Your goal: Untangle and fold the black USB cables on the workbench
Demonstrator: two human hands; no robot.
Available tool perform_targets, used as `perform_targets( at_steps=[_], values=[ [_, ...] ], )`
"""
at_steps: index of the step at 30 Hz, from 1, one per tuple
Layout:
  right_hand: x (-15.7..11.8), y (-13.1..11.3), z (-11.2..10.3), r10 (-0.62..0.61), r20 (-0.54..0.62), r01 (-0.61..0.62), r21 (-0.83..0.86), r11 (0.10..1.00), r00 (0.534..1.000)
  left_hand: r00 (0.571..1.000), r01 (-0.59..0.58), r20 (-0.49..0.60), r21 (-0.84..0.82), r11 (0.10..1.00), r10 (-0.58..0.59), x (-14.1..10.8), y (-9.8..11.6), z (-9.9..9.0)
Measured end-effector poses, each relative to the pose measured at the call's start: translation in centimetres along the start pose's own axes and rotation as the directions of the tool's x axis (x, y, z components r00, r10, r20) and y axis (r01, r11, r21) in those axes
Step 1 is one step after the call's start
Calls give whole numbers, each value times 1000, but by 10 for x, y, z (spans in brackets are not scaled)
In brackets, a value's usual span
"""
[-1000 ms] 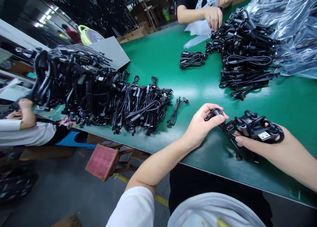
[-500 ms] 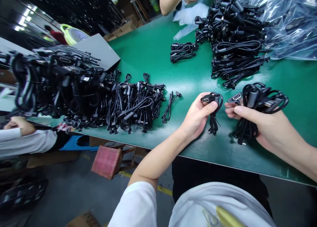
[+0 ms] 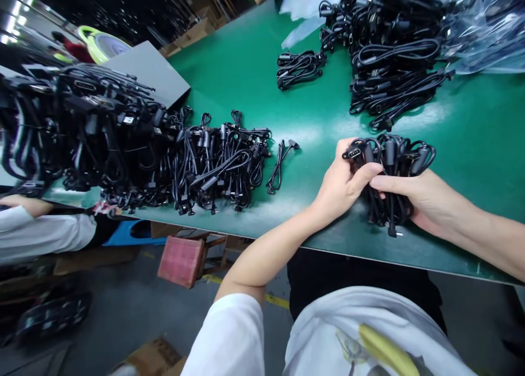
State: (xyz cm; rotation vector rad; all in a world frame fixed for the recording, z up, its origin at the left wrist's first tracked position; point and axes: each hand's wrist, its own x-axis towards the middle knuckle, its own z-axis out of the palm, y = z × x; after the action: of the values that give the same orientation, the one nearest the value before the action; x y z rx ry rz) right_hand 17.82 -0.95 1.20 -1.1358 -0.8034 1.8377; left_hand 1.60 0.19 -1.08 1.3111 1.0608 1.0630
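Observation:
Both of my hands meet over the green table, close to its front edge, around one bunch of coiled black cables point(image 3: 389, 152). My left hand point(image 3: 342, 179) is closed on the bunch's left side, its thumb across the coils; a connector with a light metal socket sticks out above the fingers. From the right, my right hand point(image 3: 414, 195) is wrapped round the same bunch, its thumb tip touching the left thumb. Cable ends and small plugs hang below the hands. Most fingers are hidden behind the cables.
A single coiled cable point(image 3: 280, 165) lies left of my hands, beside a long heap of cables point(image 3: 221, 168). Further back are a small cable stack point(image 3: 299, 69), a larger pile point(image 3: 394, 53) and clear plastic bags point(image 3: 484, 31). A red-topped stool point(image 3: 180, 260) stands below the table edge.
My hands have come together: the left hand's coiled cable now sits against the bunch in my right hand, which moved left. The view has shifted slightly; the co-worker's hand at the top has left it.

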Motion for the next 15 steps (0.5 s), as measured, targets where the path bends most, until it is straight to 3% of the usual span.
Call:
perform_targets(
  at_steps=[3,5,7,10,15],
  values=[
    [-2,-15,-5,-117,-88,120,27,992,989,987,72,146,-25,997,-68,-3,3,-4],
    [-2,-26,-11,-165,-166,173,36,984,972,934,191,312,-17,981,-176,-6,7,-4],
    [-1,-34,-18,-179,-204,194,53,980,962,881,287,393,-1,958,-263,-8,10,-3],
    [0,-37,-24,-164,-175,180,80,980,971,882,321,366,-8,947,-296,-10,12,3],
    [-2,-32,-25,-138,-105,146,76,986,985,901,280,352,-26,960,-253,-11,10,5]
  ],
)
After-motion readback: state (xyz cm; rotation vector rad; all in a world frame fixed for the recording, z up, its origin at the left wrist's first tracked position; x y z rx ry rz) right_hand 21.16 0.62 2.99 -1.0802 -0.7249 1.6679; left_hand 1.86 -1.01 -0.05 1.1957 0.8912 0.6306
